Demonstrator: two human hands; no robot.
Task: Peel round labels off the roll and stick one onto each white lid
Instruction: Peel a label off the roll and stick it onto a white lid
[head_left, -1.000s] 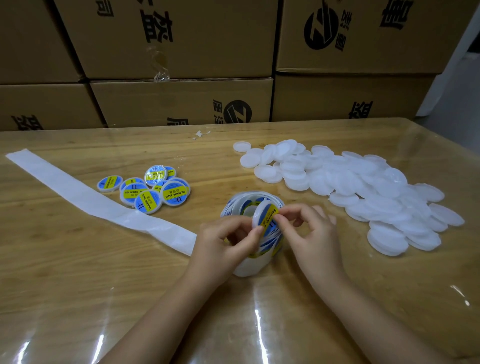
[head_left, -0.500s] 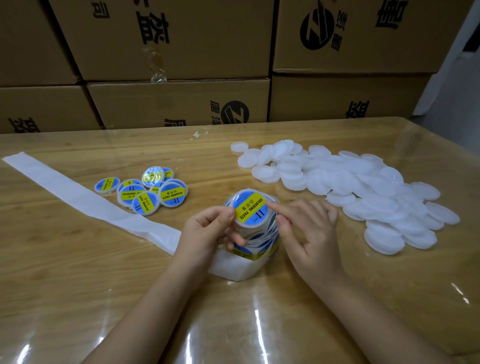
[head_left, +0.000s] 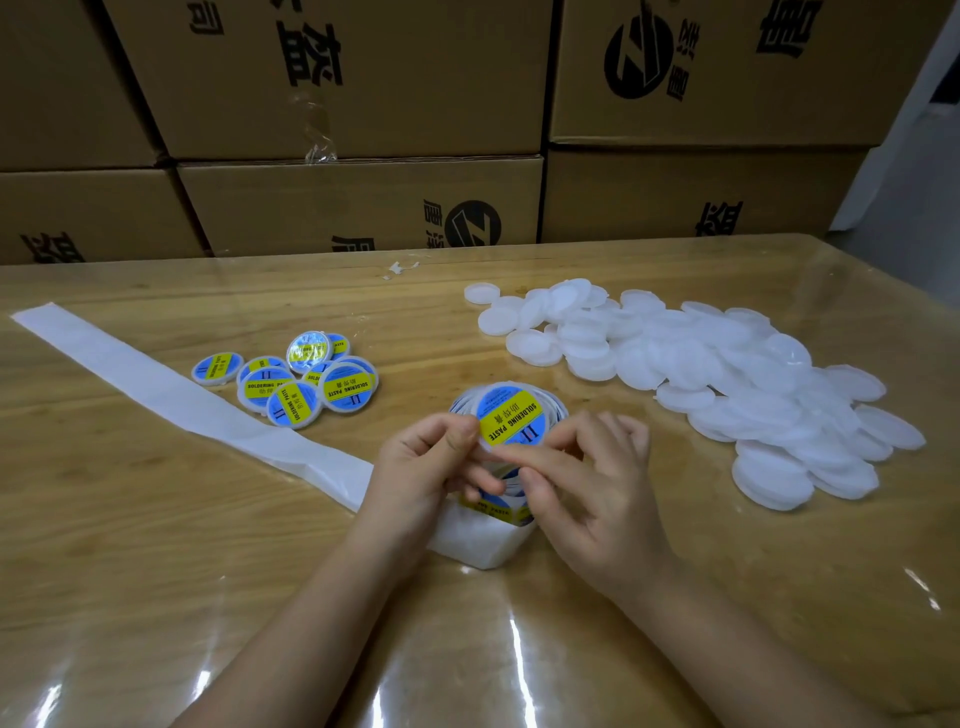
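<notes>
Just above the roll (head_left: 488, 525), a lid (head_left: 498, 434) is pinched at its left rim by the left hand (head_left: 421, 467) and grasped by the right hand (head_left: 587, 483), forefinger laid along its lower edge. The label (head_left: 514, 413) is best rubbed outward from its centre, so that no bubbles are trapped. "SOLDERING PASTE" and "II" can be read.
</notes>
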